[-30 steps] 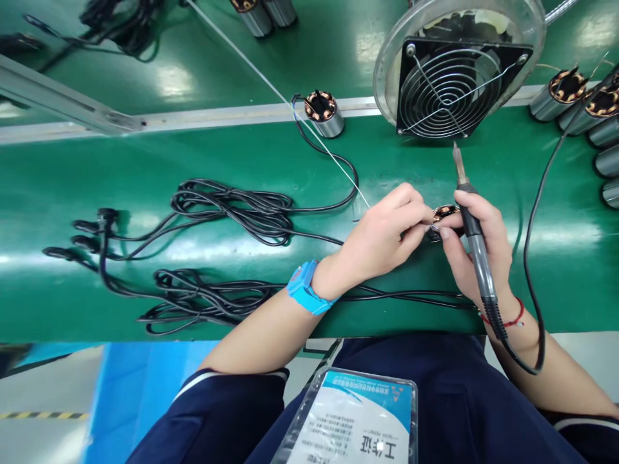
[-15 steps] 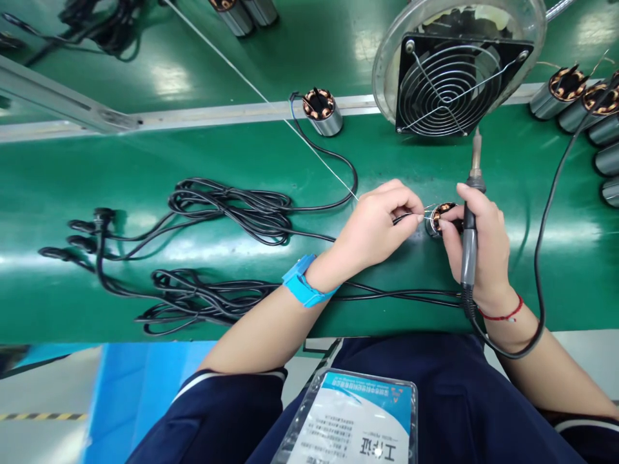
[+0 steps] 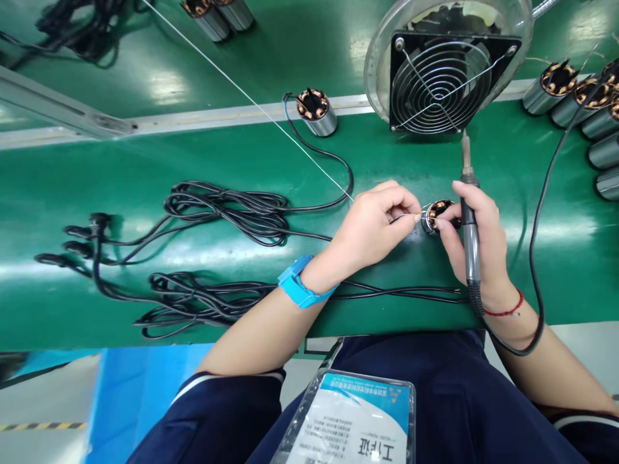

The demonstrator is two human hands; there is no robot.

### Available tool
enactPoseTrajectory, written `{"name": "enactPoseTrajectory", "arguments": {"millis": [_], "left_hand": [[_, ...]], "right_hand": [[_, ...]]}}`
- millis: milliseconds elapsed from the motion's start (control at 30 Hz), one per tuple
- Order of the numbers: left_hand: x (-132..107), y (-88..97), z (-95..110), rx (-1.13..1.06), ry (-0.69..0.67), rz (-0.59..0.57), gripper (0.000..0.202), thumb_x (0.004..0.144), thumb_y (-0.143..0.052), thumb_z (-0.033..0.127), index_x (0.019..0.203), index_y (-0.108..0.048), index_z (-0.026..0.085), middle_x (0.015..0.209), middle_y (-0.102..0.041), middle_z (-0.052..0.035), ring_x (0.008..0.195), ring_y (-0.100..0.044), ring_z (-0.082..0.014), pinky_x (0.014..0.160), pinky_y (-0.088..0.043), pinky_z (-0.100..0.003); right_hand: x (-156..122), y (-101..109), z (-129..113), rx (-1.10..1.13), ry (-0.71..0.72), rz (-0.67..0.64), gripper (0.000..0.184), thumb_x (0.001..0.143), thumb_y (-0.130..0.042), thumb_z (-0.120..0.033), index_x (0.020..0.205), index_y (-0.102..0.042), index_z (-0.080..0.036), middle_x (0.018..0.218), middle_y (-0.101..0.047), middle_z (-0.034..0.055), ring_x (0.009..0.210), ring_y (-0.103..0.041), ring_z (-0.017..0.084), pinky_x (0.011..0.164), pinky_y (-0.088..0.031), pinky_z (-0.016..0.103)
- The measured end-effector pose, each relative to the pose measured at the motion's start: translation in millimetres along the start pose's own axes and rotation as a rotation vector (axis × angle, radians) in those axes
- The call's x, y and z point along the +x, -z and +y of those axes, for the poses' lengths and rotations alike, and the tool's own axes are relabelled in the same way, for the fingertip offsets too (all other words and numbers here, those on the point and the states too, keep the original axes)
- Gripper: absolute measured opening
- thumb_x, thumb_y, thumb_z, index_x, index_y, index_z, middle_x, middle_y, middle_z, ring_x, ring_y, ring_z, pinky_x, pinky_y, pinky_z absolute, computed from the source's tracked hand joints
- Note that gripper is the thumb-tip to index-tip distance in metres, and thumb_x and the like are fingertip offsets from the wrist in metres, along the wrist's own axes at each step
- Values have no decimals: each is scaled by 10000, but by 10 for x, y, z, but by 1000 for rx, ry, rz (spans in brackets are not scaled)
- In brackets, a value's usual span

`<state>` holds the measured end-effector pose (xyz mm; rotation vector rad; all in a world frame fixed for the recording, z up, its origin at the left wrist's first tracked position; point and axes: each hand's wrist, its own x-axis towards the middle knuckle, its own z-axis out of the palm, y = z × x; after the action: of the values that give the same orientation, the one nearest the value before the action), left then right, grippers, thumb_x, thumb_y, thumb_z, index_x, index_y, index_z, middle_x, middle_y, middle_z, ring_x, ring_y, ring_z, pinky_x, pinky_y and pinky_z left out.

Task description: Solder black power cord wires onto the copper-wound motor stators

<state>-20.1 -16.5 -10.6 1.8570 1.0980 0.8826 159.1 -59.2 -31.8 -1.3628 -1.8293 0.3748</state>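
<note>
My left hand (image 3: 374, 222), with a blue wrist strap (image 3: 298, 283), pinches thin wires at the left side of a small motor stator (image 3: 436, 214) with copper windings that lies on the green belt (image 3: 145, 161). My right hand (image 3: 476, 235) holds a soldering iron (image 3: 468, 212) upright along the palm, tip pointing away, while its fingertips press on the stator. A thin solder wire (image 3: 251, 100) runs from the upper left down to my left hand.
A fume fan (image 3: 442, 71) in a clear housing stands just beyond my hands. Coiled black power cords (image 3: 217, 212) lie left. Another stator (image 3: 316, 111) sits by the metal rail; several more lie at the right edge (image 3: 587, 103). A badge (image 3: 353, 419) hangs over my lap.
The soldering iron swung from leaning left to nearly upright. My left fingers pulled slightly away from the stator, drawing out the thin wires. The view shifted a little.
</note>
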Motion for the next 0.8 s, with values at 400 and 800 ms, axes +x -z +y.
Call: {"name": "enactPoseTrajectory", "arguments": {"millis": [400,800], "left_hand": [[56,38,40,-383,329,-114,70,741,-630,148,697,-577,159,522,-493,58,420,-414,-50,409,-337,-185],[20,91,69,-295,301,-106,136,757,-664,236,664,-600,161,569,-534,44,410,-450,-52,392,-362,-170]], "right_hand": [[-13,-33,-50,-43,70,69,519,885,-568,-254,1368,-401,-349,912,-700,-6,857,-629,209,831,-475,428],[13,-169,-199,-69,69,124,337,910,-488,-209,1243,-482,-261,833,-701,-17,795,-622,171,788,-450,343]]}}
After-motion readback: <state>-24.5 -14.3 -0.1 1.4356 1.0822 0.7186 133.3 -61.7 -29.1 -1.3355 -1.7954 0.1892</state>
